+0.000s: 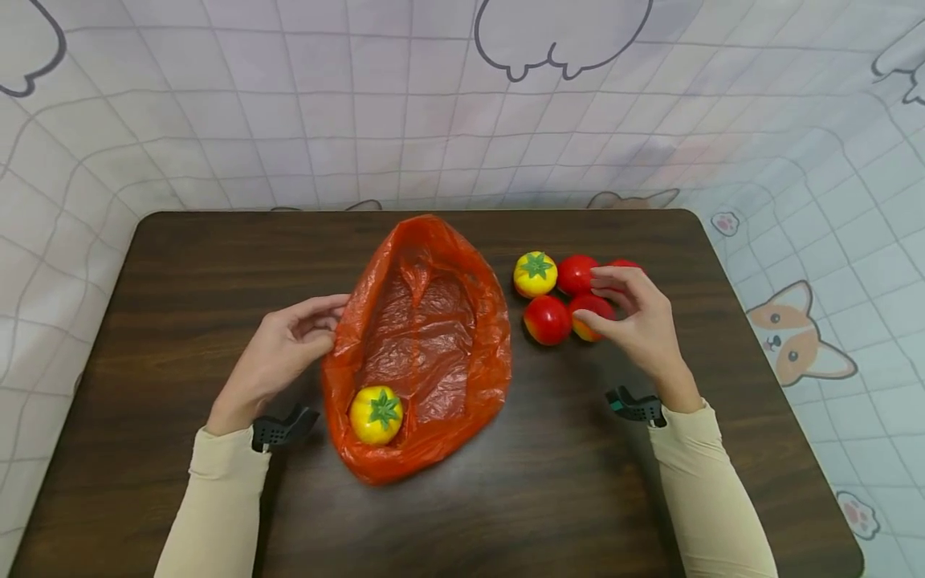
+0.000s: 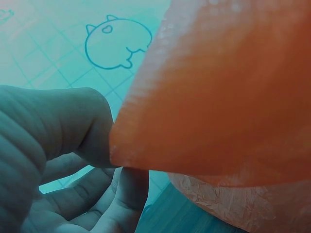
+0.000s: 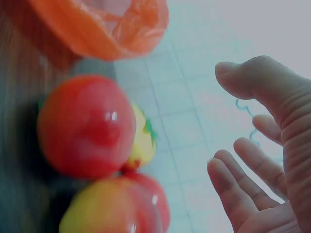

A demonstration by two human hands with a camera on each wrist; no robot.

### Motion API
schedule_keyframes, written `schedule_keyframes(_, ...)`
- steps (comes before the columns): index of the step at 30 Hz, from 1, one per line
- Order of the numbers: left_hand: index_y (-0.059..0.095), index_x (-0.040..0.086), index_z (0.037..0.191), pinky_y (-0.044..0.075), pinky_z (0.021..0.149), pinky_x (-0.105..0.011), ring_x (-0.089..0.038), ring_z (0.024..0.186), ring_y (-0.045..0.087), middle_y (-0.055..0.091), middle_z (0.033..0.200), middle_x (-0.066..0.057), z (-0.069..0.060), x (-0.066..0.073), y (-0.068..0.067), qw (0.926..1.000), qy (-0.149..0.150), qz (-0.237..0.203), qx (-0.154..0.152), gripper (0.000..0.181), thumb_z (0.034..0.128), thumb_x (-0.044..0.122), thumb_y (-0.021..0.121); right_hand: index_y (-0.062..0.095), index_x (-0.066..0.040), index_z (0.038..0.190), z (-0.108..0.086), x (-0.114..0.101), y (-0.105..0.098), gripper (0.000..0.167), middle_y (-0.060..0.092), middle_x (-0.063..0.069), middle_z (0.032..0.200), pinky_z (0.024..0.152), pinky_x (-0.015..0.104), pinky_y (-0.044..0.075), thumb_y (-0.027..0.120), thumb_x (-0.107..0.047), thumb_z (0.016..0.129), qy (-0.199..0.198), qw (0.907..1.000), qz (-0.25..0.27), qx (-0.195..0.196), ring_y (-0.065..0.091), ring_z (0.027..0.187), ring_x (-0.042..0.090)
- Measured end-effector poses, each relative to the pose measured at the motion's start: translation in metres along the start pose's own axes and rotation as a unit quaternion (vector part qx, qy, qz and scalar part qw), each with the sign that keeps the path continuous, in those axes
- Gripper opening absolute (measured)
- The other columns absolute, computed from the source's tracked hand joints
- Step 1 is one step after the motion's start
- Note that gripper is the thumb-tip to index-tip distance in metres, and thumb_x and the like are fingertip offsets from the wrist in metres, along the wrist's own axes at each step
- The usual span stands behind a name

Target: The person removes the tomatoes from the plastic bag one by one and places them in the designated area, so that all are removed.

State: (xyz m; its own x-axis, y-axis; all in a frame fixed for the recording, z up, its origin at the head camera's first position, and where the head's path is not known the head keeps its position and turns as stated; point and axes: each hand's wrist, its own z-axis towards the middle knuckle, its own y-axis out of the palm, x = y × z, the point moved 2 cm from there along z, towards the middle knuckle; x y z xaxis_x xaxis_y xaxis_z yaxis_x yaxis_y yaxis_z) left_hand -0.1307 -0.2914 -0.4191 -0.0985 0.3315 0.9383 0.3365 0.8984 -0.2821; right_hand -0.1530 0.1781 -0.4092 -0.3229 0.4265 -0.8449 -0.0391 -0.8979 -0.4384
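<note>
An orange-red plastic bag (image 1: 499, 361) lies with its mouth spread wide, and a yellow tomato-like fruit (image 1: 376, 415) with a green leafy top sits in its near left part. At the bag's left rim, my left hand (image 1: 278, 349) pinches the film between thumb and finger; the pinch shows in the left wrist view. My right hand (image 1: 639, 321) hovers over the fruit group, thumb and fingers spread, holding nothing. Beneath and beside it are several glossy red round fruits (image 1: 547, 320), one partly yellow (image 3: 97, 208). The hand partly hides two of them.
Another yellow fruit (image 1: 535, 274) with a green top stands at the group's left, a short way right of the bag. The dark wooden table (image 1: 181, 321) meets a white, grid-patterned cloth wall (image 1: 361, 120) at the back.
</note>
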Motion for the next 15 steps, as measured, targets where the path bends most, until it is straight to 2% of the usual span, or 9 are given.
schedule_keyframes(1, 0.055, 0.016, 0.148, 0.060, 0.088, -0.018, -0.014, 0.108, 0.067, 0.063, 0.133, -0.010, 0.000, 0.000, 0.000, 1.0000, 0.001, -0.001, -0.001, 0.050, 0.0991, 0.016, 0.065, 0.064, 0.000, 0.130, 0.002, -0.002, 0.003, 0.058, 0.064, 0.011, 0.125, 0.101, 0.015, 0.054, 0.085, 0.009, 0.076, -0.003, 1.0000, 0.004, -0.004, 0.067, 0.111, 0.017)
schedule_keyframes(4, 0.056, 0.016, 0.147, 0.059, 0.089, -0.018, -0.015, 0.108, 0.067, 0.063, 0.133, -0.009, 0.001, 0.000, 0.000, 1.0000, 0.001, -0.002, -0.001, 0.050, 0.0985, 0.015, 0.065, 0.064, -0.001, 0.130, 0.007, -0.007, 0.012, 0.058, 0.065, 0.003, 0.124, 0.101, 0.014, 0.054, 0.085, 0.009, 0.076, -0.009, 0.9998, 0.008, -0.015, 0.066, 0.111, 0.010)
schedule_keyframes(8, 0.056, 0.018, 0.147, 0.060, 0.089, -0.018, -0.018, 0.109, 0.067, 0.063, 0.134, -0.008, 0.000, 0.000, 0.001, 1.0000, -0.003, -0.006, 0.000, 0.050, 0.0980, 0.015, 0.065, 0.064, -0.004, 0.130, 0.014, -0.015, 0.026, 0.058, 0.064, -0.010, 0.124, 0.100, 0.016, 0.055, 0.085, 0.007, 0.077, -0.014, 0.9992, 0.012, -0.037, 0.066, 0.112, 0.015)
schedule_keyframes(12, 0.056, 0.018, 0.147, 0.060, 0.089, -0.018, -0.019, 0.108, 0.067, 0.063, 0.134, -0.008, 0.000, 0.000, 0.000, 0.9999, -0.003, -0.013, 0.000, 0.050, 0.0976, 0.014, 0.065, 0.064, -0.004, 0.130, 0.019, -0.023, 0.040, 0.059, 0.064, 0.003, 0.123, 0.100, 0.018, 0.056, 0.085, 0.008, 0.076, -0.025, 0.9978, 0.021, -0.057, 0.066, 0.112, 0.026)
schedule_keyframes(15, 0.056, 0.017, 0.147, 0.060, 0.088, -0.019, -0.019, 0.108, 0.066, 0.063, 0.134, -0.009, 0.000, -0.002, 0.000, 0.9998, -0.002, -0.019, 0.000, 0.051, 0.0973, 0.012, 0.065, 0.064, -0.003, 0.128, 0.023, -0.029, 0.052, 0.059, 0.064, 0.012, 0.121, 0.100, 0.019, 0.056, 0.086, 0.009, 0.075, -0.040, 0.9960, 0.025, -0.076, 0.067, 0.111, 0.021)
